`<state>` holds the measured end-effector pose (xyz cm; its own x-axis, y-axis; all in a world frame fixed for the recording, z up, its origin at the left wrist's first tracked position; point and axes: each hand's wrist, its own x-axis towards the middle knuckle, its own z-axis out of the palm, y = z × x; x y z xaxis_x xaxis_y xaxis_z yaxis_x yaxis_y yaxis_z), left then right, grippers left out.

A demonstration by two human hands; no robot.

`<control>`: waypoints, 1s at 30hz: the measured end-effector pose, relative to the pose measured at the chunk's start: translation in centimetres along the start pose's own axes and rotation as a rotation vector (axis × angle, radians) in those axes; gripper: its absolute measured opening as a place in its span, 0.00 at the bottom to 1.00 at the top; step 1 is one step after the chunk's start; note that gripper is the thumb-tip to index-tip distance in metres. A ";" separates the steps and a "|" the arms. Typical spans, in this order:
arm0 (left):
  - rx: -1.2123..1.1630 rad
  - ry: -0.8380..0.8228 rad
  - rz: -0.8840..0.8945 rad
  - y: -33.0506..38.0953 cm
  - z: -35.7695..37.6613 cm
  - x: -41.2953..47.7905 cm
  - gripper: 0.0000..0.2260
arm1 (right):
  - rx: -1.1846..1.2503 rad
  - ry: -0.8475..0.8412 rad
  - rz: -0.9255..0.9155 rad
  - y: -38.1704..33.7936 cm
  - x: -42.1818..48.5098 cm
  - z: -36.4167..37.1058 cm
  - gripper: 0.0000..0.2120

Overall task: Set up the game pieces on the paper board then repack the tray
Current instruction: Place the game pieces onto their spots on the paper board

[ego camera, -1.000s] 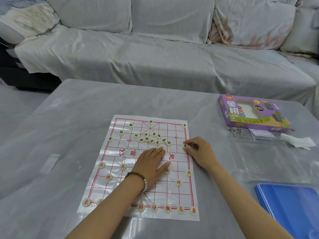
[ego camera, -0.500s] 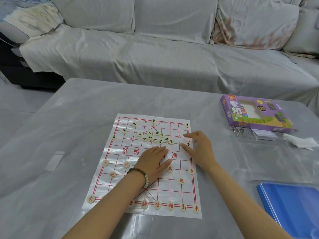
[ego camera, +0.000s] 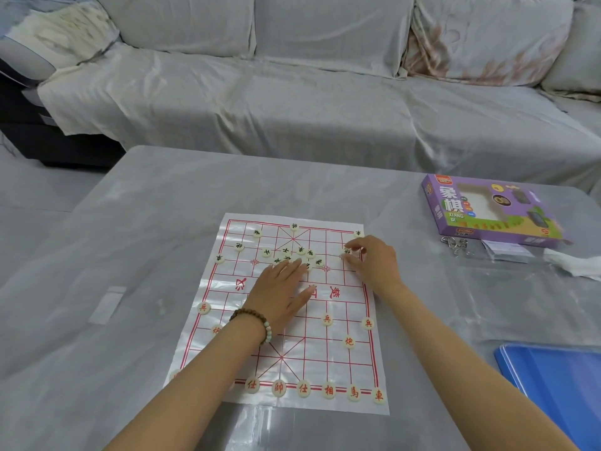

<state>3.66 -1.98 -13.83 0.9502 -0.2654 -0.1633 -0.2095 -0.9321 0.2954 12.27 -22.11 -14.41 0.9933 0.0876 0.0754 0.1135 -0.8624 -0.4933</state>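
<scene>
- A grey surface (ego camera: 146,255) under clear plastic sheeting carries the paper board (ego camera: 328,362), which lies flat near the front middle.
- Red pieces (ego camera: 329,390) line the board's near edge, and black pieces (ego camera: 302,250) bunch together on its far half.
- The left hand (ego camera: 279,291) lies flat on the board with its fingers straight and their tips touching the bunch.
- The right hand (ego camera: 374,265) has its fingers curled, pinching a black disc (ego camera: 346,252) near the board's far right corner.
- A purple box (ego camera: 487,213) lies at the surface's far right, with metal rings (ego camera: 455,245) and a white tissue (ego camera: 572,262) just beside it.
- A blue panel (ego camera: 559,375) sits at the near right edge.
- Behind the surface stands a sofa (ego camera: 292,102) draped in pale cloth.
</scene>
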 end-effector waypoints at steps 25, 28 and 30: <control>0.069 -0.126 -0.011 0.0 0.0 3.7 0.29 | -0.156 -0.076 -0.176 -2.6 1.6 1.8 0.09; 0.076 -0.109 0.004 -0.4 -0.5 3.7 0.28 | -0.134 -0.074 -0.154 -2.6 2.2 1.9 0.10; 0.094 -0.081 0.001 -0.9 -0.6 2.8 0.29 | -0.116 -0.062 -0.157 -2.6 2.4 1.9 0.11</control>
<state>6.64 -1.74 -14.01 0.9290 -0.2817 -0.2399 -0.2347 -0.9499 0.2062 14.37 -18.68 -14.64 0.9634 0.2530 0.0881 0.2674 -0.8872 -0.3759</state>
